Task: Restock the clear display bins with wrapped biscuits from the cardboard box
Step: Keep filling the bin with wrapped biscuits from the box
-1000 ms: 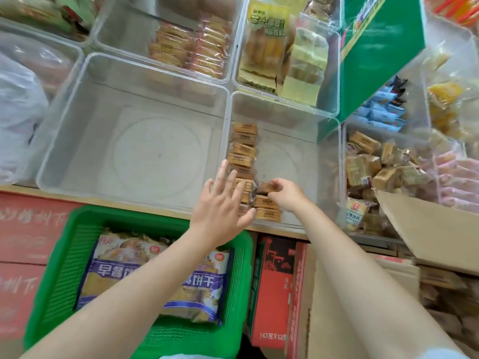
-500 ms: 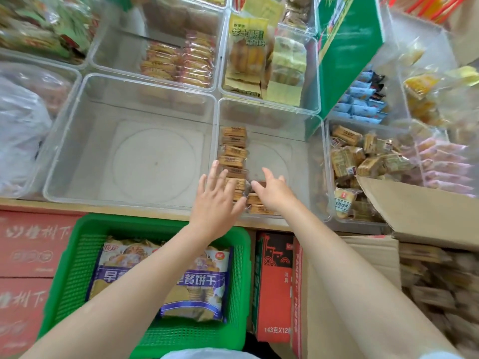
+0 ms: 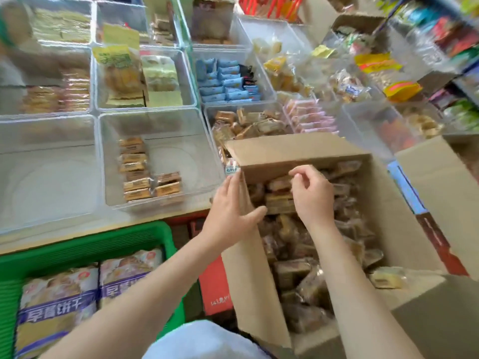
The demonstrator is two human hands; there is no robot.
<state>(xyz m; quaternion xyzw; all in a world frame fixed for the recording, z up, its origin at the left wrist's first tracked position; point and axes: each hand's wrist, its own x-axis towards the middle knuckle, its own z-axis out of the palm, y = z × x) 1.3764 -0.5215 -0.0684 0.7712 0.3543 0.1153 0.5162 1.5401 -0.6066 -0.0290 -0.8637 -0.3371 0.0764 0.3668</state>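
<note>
A: Hands, position?
B: Both moved from the clear bin to the cardboard box. Left hand flat, released, on its flap; right hand loosely curled, empty, over the wrapped biscuits.
A: Bin stock?
B: Two short rows, unchanged.

Two bare forearms come into view from the bottom edge, each ending in a bare hand: the left hand and the right hand. No sleeve covers either forearm as far as the picture shows, and no watch, bracelet, ring or glove can be seen on either wrist or on the fingers. The nails look short and unpainted, though motion blur makes that hard to judge. Between the two forearms, at the bottom edge, sits a rounded patch of pale, whitish-blue garment, smooth and plain, with no print or seam that can be made out.
</note>
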